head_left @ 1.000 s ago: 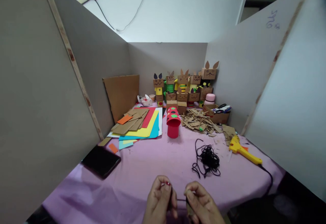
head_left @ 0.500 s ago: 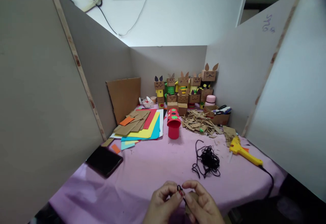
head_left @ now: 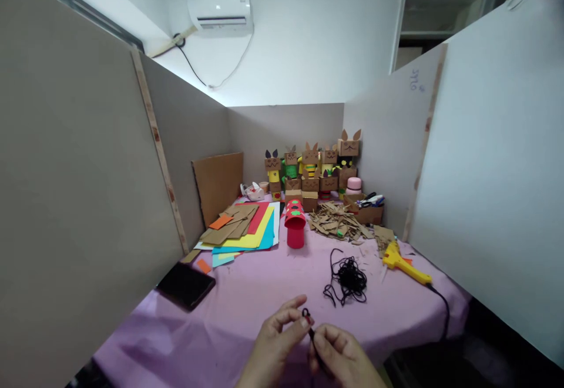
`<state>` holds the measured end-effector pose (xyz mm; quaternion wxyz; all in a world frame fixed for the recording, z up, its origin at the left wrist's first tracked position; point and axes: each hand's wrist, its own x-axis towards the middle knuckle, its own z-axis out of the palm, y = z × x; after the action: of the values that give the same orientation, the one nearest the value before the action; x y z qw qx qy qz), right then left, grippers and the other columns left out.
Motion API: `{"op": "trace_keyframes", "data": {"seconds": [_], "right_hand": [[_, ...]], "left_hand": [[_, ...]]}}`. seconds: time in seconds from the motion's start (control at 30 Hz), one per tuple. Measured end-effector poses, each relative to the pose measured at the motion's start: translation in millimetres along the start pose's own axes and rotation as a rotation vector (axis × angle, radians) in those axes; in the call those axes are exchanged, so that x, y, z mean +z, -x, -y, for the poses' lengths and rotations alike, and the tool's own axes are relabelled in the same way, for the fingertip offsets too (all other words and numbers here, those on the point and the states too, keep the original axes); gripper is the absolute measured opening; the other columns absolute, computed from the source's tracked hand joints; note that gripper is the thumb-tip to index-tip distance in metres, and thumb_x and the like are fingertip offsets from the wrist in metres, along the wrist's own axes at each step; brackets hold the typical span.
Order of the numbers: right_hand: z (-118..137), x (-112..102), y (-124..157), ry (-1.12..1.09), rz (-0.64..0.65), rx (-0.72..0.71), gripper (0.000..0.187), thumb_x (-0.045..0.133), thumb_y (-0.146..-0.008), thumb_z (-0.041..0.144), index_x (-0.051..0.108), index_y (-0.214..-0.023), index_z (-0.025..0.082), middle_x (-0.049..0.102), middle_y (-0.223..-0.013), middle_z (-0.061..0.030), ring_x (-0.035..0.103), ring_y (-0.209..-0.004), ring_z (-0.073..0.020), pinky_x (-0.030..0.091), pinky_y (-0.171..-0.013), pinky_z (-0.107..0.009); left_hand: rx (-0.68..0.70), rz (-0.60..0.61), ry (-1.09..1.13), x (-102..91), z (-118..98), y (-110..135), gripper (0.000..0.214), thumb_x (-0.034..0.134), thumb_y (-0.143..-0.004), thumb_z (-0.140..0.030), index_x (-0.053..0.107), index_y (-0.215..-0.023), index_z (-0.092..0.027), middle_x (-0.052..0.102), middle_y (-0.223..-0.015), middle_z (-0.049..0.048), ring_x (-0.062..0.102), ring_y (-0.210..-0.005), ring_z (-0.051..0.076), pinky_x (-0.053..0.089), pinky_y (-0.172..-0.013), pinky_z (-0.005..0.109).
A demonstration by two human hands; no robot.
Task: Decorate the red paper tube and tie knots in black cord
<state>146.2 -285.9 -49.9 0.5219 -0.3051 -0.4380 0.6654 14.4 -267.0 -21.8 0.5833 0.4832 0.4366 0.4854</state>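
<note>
Near the front of the table, my left hand (head_left: 277, 335) pinches a small looped piece of black cord (head_left: 305, 313) between thumb and fingers, with a bit of red beside the loop. My right hand (head_left: 341, 350) is closed on the same cord just below and to the right. Its lower length runs down between the hands, partly hidden by my fingers. Beyond my right hand lies a loose tangle of black cord (head_left: 352, 279). Farther back, a red paper tube shape (head_left: 295, 236) with green and dark patches stands on the cloth.
Cardboard pieces and coloured paper (head_left: 264, 238) lie at left, near a dark tablet-like device (head_left: 187, 285). A yellow glue gun (head_left: 405, 264) rests at right, its cable over the edge. Cardboard scraps (head_left: 332, 223), a box of tools (head_left: 370, 214) and several cardboard animal figures (head_left: 311, 185) stand behind. Panels enclose the table.
The view has tilted up and shifted right. My right hand has moved slightly down along the cord, its fingers closing together. The brown piece seen by that hand earlier no longer shows clearly.
</note>
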Motion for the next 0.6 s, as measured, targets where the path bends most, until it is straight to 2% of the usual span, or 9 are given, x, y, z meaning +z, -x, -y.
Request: {"op": "trace_keyframes", "data": {"seconds": [0.1, 0.17, 0.2, 0.3, 0.4, 0.5, 0.53, 0.6], "right_hand": [[-4, -5, 2, 0.064, 0.031, 0.005, 0.051, 0.066, -0.065, 0.065, 0.055, -0.058, 0.016, 0.052, -0.048, 0.0042, 0.033, -0.04, -0.0047, 0.021, -0.043, -0.019], [-5, -7, 4, 0.065, 0.045, 0.014, 0.051, 0.066, -0.064, 0.066, 0.055, -0.058, 0.016, 0.053, -0.047, 0.0039, 0.035, -0.04, -0.0054, 0.022, -0.043, -0.019], [-5, -8, 6, 0.057, 0.049, 0.016, 0.051, 0.066, -0.063, 0.067, 0.054, -0.058, 0.017, 0.052, -0.047, 0.0039, 0.036, -0.04, -0.0058, 0.024, -0.044, -0.019], [-7, -12, 11, 0.16, 0.06, -0.02, 0.05, 0.065, -0.066, 0.065, 0.059, -0.058, 0.016, 0.055, -0.05, 0.0023, 0.045, -0.047, -0.0084, 0.033, -0.05, -0.02], [-4, -18, 17, 0.333, -0.022, -0.1, 0.044, 0.066, -0.068, 0.06, 0.07, -0.074, 0.017, 0.066, -0.069, -0.0032, 0.057, -0.068, -0.0155, 0.043, -0.067, -0.026], [4, -17, 20, 0.352, -0.165, -0.149, 0.047, 0.06, -0.073, 0.062, 0.072, -0.091, 0.02, 0.071, -0.09, -0.0074, 0.06, -0.086, -0.0225, 0.045, -0.079, -0.033], [8, -16, 21, 0.352, -0.177, -0.156, 0.047, 0.057, -0.076, 0.062, 0.072, -0.093, 0.021, 0.07, -0.091, -0.0076, 0.06, -0.087, -0.0232, 0.044, -0.08, -0.034], [15, -10, 21, 0.34, -0.12, -0.168, 0.043, 0.057, -0.078, 0.058, 0.071, -0.096, 0.021, 0.069, -0.09, -0.0062, 0.059, -0.088, -0.0218, 0.043, -0.081, -0.032]], "left_hand": [[0.069, -0.061, -0.027, 2.2, -1, 4, 0.036, 0.079, -0.051, -0.051, 0.068, -0.057, -0.018, 0.071, -0.085, 0.0089, 0.06, -0.087, 0.025, 0.042, -0.078, 0.031], [0.1, -0.083, -0.035, 5.3, -7, 7, 0.035, 0.079, -0.052, -0.051, 0.067, -0.057, -0.018, 0.067, -0.064, 0.0034, 0.058, -0.07, 0.02, 0.041, -0.069, 0.028], [0.108, -0.083, -0.038, 6.8, -10, 9, 0.034, 0.079, -0.053, -0.049, 0.067, -0.056, -0.018, 0.066, -0.06, 0.0022, 0.056, -0.066, 0.019, 0.04, -0.067, 0.027], [0.102, -0.054, -0.046, 8.3, -22, 15, 0.03, 0.078, -0.057, -0.045, 0.067, -0.055, -0.017, 0.066, -0.059, 0.0019, 0.054, -0.063, 0.017, 0.039, -0.066, 0.026], [0.113, -0.06, -0.032, 5.9, -29, 19, 0.027, 0.075, -0.062, -0.043, 0.068, -0.058, -0.017, 0.065, -0.061, 0.001, 0.054, -0.065, 0.016, 0.039, -0.068, 0.025], [0.108, -0.025, -0.019, 4.0, -30, 21, 0.027, 0.074, -0.062, -0.042, 0.068, -0.059, -0.016, 0.066, -0.062, 0.0009, 0.055, -0.065, 0.016, 0.039, -0.07, 0.025], [0.104, -0.005, -0.014, 4.1, -30, 21, 0.027, 0.075, -0.062, -0.043, 0.068, -0.059, -0.016, 0.066, -0.062, 0.0013, 0.055, -0.066, 0.016, 0.04, -0.07, 0.026], [0.09, 0.025, -0.008, 5.0, -29, 21, 0.03, 0.075, -0.061, -0.045, 0.067, -0.058, -0.017, 0.067, -0.062, 0.0023, 0.057, -0.066, 0.018, 0.04, -0.071, 0.027]]}}
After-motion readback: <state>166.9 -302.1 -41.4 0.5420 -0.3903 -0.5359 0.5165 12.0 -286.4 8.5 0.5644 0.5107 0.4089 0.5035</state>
